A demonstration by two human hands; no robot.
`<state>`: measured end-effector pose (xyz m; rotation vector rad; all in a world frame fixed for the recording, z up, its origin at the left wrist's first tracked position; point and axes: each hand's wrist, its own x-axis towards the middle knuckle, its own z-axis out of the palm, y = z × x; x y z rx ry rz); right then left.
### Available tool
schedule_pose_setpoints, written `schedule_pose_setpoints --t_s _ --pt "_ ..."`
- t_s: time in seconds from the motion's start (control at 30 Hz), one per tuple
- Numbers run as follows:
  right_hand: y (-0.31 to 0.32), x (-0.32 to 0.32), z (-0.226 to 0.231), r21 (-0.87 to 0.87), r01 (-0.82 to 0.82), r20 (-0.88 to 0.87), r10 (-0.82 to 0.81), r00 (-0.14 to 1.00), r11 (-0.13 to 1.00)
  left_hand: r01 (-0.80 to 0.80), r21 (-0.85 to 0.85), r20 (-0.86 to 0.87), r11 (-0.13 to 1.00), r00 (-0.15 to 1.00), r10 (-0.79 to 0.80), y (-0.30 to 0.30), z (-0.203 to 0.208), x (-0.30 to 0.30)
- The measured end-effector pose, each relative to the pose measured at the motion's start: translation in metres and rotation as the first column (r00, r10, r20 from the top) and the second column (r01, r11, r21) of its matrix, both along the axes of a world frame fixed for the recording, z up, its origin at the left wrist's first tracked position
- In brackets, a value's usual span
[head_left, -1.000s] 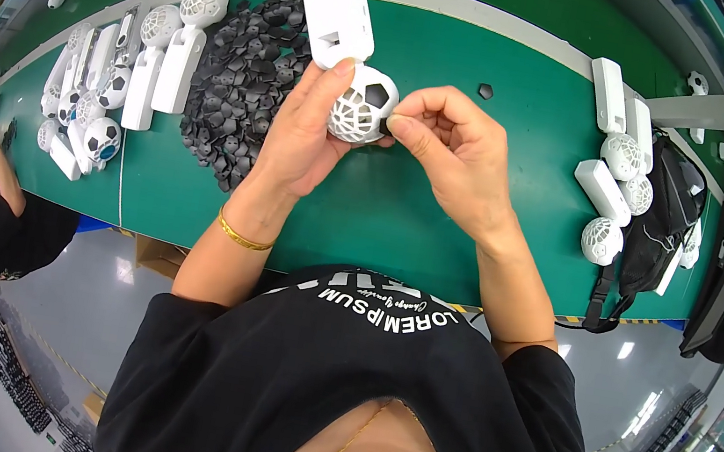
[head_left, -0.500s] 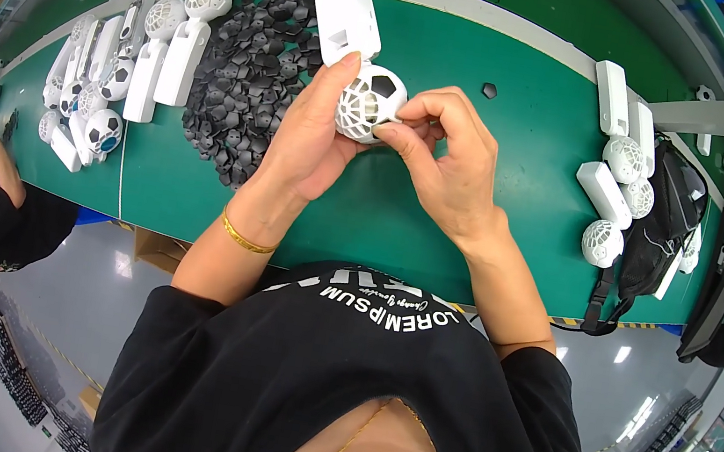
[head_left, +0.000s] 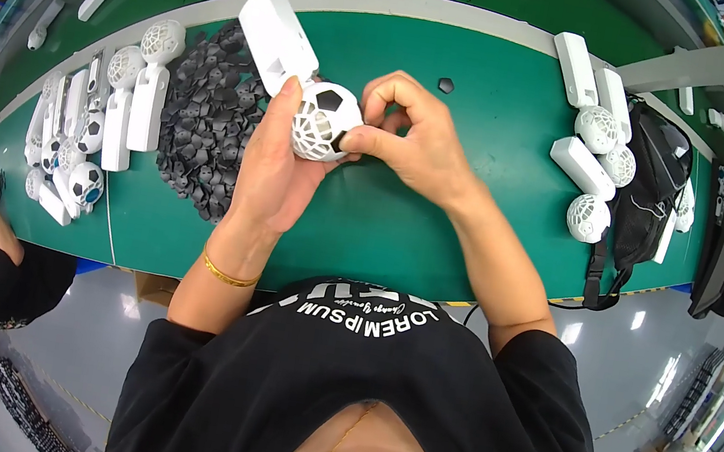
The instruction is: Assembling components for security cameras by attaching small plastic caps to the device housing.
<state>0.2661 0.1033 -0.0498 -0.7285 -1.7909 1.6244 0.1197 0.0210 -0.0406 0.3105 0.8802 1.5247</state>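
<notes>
My left hand (head_left: 274, 155) is closed around the ball end of a white plastic device (head_left: 278, 40), whose rectangular body points up and left. The device's ball head (head_left: 312, 130) has an open white lattice and a black pentagon on top. At the ball's right side, my right hand (head_left: 410, 134) has its thumb tip against a black pentagonal piece (head_left: 338, 141), with the fingers curled. Whether that piece is fully seated is hidden by the thumb. A loose black pentagon (head_left: 445, 85) lies on the green table beyond my right hand.
A heap of black pentagonal pieces (head_left: 208, 121) lies left of my left hand. More white ball-headed devices stand at the far left (head_left: 118, 121) and right (head_left: 597, 131). A black backpack (head_left: 653, 182) sits at the right. Another person (head_left: 5, 264) works at the left.
The whole view has shifted, so the table's things sit differently in it. My right thumb has moved onto the ball's side, where the fingers were pinched before. The left hand keeps its hold.
</notes>
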Motion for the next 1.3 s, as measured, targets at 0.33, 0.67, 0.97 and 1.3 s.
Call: schedule_pose_setpoints --t_s 0.33,0.67,0.97,1.3 --pt "0.069 0.062 -0.028 0.722 -0.134 0.436 -0.297 0.849 0.679 0.019 -0.004 0.022 1.0 1.0 -0.019 0.005 0.004 -0.024" --pt "0.079 0.065 -0.002 0.569 -0.244 0.618 -0.213 0.756 0.785 -0.053 0.082 0.167 0.995 0.985 0.039 0.013 0.007 -0.023" --pt "-0.021 -0.026 0.021 -0.183 0.25 -0.413 -0.305 0.858 0.951 -0.116 0.104 0.274 0.988 0.958 0.084 0.031 0.023 -0.006" --pt "-0.03 -0.053 0.001 0.082 0.457 -0.422 -0.385 0.821 0.885 -0.144 0.111 0.276 0.983 0.955 0.109 0.029 0.022 0.0"
